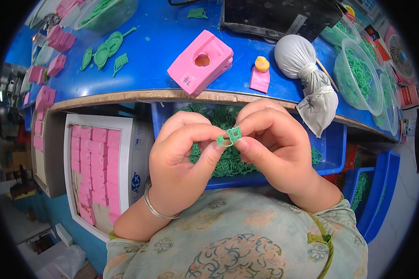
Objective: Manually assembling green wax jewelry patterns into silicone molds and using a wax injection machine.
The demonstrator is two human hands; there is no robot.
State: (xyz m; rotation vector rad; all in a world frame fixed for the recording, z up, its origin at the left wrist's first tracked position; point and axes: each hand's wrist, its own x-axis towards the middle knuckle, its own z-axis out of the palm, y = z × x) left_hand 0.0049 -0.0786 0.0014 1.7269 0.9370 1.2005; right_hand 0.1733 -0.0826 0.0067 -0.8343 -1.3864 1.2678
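Between my two hands is a small green openwork piece (234, 135), with a thin curved band like a ring's. My left hand (179, 151) pinches its left end between thumb and forefinger. On the other side, the thumb and forefinger of my right hand (279, 146) grip the square lattice part. The remaining fingers of both hands are curled in, partly hidden. Below the hands, a blue drawer (333, 156) is filled with a tangle of green openwork pieces (228, 167). A pink block mould (201, 65) with a round hole lies on the blue tabletop (149, 60) beyond.
A tied grey cloth pouch (295, 58) rests by a small pink piece with a yellow knob (260, 74). Clear tubs (354, 76) of green pieces stand at right. Loose green pieces (102, 55) lie at left. A white-edged box (70, 174) holds rows of pink blocks (97, 162).
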